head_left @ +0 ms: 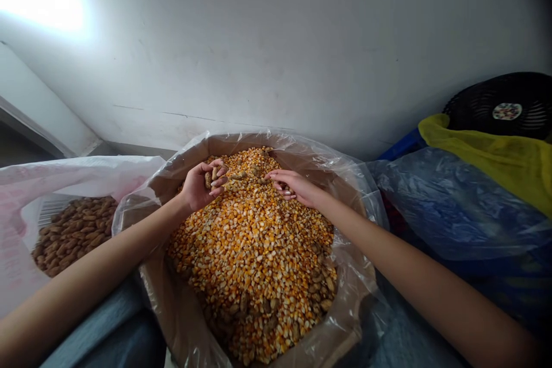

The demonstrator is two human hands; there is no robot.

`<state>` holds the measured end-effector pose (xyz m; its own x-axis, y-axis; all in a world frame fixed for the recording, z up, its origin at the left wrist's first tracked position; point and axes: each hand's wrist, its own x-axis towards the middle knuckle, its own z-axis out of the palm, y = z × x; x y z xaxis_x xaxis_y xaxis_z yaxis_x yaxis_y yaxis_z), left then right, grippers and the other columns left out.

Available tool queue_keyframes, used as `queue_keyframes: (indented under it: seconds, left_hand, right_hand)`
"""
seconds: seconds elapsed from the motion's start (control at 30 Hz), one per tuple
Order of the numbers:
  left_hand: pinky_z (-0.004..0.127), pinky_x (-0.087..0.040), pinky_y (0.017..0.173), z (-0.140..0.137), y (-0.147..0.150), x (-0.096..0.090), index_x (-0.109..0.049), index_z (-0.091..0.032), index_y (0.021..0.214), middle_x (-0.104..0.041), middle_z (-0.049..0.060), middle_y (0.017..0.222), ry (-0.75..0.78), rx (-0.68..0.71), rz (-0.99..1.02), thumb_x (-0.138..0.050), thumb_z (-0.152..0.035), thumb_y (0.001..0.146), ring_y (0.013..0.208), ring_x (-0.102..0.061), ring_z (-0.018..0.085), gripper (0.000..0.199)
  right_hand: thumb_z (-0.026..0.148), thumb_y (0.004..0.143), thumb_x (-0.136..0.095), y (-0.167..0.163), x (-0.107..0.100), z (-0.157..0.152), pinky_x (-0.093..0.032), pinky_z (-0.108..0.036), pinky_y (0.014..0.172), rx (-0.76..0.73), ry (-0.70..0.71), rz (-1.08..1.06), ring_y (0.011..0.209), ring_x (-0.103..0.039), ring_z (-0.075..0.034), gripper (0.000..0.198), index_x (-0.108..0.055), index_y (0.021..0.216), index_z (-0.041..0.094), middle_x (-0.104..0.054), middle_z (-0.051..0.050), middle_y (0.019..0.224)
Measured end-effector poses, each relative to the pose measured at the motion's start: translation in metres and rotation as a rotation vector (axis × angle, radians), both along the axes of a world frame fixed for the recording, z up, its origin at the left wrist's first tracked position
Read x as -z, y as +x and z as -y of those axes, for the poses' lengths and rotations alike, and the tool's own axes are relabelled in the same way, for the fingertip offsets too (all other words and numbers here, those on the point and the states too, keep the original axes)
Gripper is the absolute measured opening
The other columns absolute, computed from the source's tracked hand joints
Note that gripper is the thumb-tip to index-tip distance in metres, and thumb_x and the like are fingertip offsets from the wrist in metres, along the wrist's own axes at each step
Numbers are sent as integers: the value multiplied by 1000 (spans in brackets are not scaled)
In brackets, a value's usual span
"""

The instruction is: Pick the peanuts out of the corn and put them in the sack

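Observation:
A large plastic-lined sack (185, 310) in front of me holds a heap of yellow corn kernels (254, 241) with unshelled peanuts (319, 287) scattered among them. Over the left part of the heap, my left hand (202, 185) curls palm up around a few peanuts (214, 173). My right hand (293, 187) is just above the corn at the back right, fingers bent inward, with what looks like a peanut partly hidden under them. More peanuts lie on the corn between the two hands.
To the left stands a white and pink bag (17, 230) with many peanuts (77, 230) inside. On the right are clear plastic bags (457, 201), a yellow mesh cloth (495, 155) and a black fan (509, 100). A pale wall (276, 46) rises behind the sack.

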<state>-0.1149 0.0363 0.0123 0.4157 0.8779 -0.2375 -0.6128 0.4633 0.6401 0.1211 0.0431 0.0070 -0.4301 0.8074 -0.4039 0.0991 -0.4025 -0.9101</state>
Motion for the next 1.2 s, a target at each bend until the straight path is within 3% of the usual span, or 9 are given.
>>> queue_keyframes:
  seconds: [0.17, 0.27, 0.37, 0.53, 0.63, 0.83, 0.93, 1.07, 1.2]
  left_hand:
    - [12, -15, 28, -3, 1, 3, -47, -16, 72, -34, -5, 55, -47, -17, -70, -46, -28, 74, 37, -27, 2, 12]
    - [12, -13, 29, -8, 3, 5, -46, -17, 72, -32, -6, 53, 50, -29, -324, -53, -30, 71, 36, -24, 2, 15]
    - [16, -17, 33, -17, 5, 7, -52, -18, 76, -35, -6, 51, 329, -6, -833, -57, -36, 67, 37, -27, 4, 20]
    - [22, -27, 47, -36, 9, 17, -62, -21, 76, -51, -2, 54, 799, 119, -1515, -63, -39, 58, 51, -44, 12, 25]
    - [22, -27, 46, -41, 11, 19, -62, -19, 69, -49, -1, 52, 749, 139, -1463, -64, -37, 57, 49, -43, 12, 22]
    - [17, -17, 29, -38, 0, 5, -50, -15, 68, -38, -3, 51, 213, 143, -371, -47, -31, 68, 35, -29, 6, 16]
    - [17, -19, 28, -39, -4, 3, -51, -15, 72, -43, -1, 54, 121, 74, -162, -41, -33, 69, 37, -33, 7, 21]
    - [18, -17, 30, -45, 3, 9, -47, -16, 59, -39, -3, 47, 120, -13, -505, -43, -48, 70, 34, -30, 6, 34]
    - [20, -26, 38, -49, 18, 15, -51, -16, 58, -45, -1, 48, 433, 24, -1232, -52, -48, 65, 40, -38, 9, 32]
  right_hand:
    - [31, 71, -45, 3, -1, -3, -9, -17, 35, 37, -70, -194, 39, -21, -5, 15, -49, 80, 20, -34, 5, 54]
    - [40, 73, -41, 4, 1, -11, -10, -18, 35, 114, -11, -178, 41, -25, -6, 24, -45, 65, 18, -41, 2, 59]
    - [45, 73, -45, 1, 7, -19, -16, -19, 37, 136, 218, 156, 43, -29, -6, 32, -45, 59, 17, -43, 1, 58]
    - [27, 66, -59, -10, 16, -27, -29, -23, 53, -104, 682, 741, 57, -44, -12, 12, -58, 74, 19, -52, 0, 62]
    - [27, 64, -60, -13, 15, -28, -28, -23, 50, -139, 632, 761, 53, -42, -10, 11, -57, 69, 18, -49, 1, 57]
    - [37, 69, -39, -5, 3, -31, -14, -18, 34, 100, 165, -134, 37, -24, -5, 20, -44, 66, 19, -38, 4, 52]
    - [40, 69, -36, -7, 2, -33, -13, -17, 33, 158, 68, -336, 38, -28, -6, 22, -44, 68, 19, -42, 3, 55]
    - [48, 69, -44, -20, 8, -35, -12, -17, 34, 219, 76, -141, 37, -28, -5, 33, -41, 58, 17, -40, 3, 53]
    - [39, 65, -57, -31, 16, -37, -21, -19, 39, 218, 319, 395, 40, -32, -5, 25, -47, 60, 17, -42, 4, 49]
